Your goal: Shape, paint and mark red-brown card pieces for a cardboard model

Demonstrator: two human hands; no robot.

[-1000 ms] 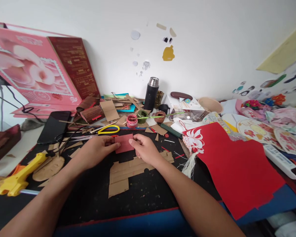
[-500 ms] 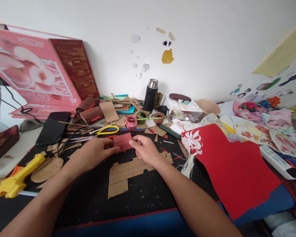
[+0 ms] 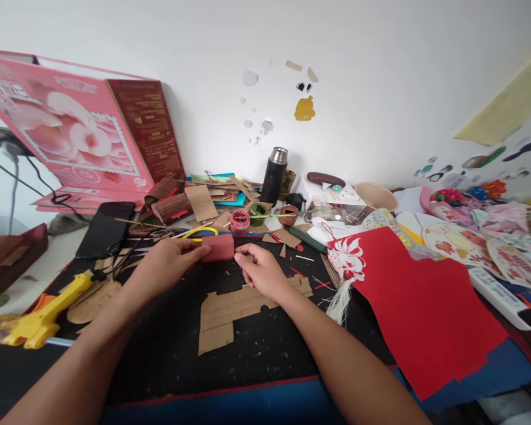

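A small dull-red rectangular piece [image 3: 218, 247], folded or block-like, is held above the black work surface. Its left end is pinched between the thumb and fingers of my left hand [image 3: 172, 258]. My right hand [image 3: 259, 268] is just beyond the piece's right edge, thumb and forefinger together and the other fingers curled; whether anything is between them is too small to tell. Below both hands lies a cut strip of brown cardboard [image 3: 221, 307] with an L-shaped end. Yellow-handled scissors [image 3: 202, 230] lie partly hidden behind the red piece.
Behind the hands stand open paint jars [image 3: 240, 222] and a black thermos [image 3: 274, 176]. At left are a yellow glue gun [image 3: 48, 316] and a phone [image 3: 105, 230]. Red sheet [image 3: 425, 307] covers the right side. A pink box [image 3: 92, 141] leans against the wall.
The red piece has turned to a more level position, showing a thicker, block-like side. My right fingertips have come off its right corner. The view has shifted slightly.
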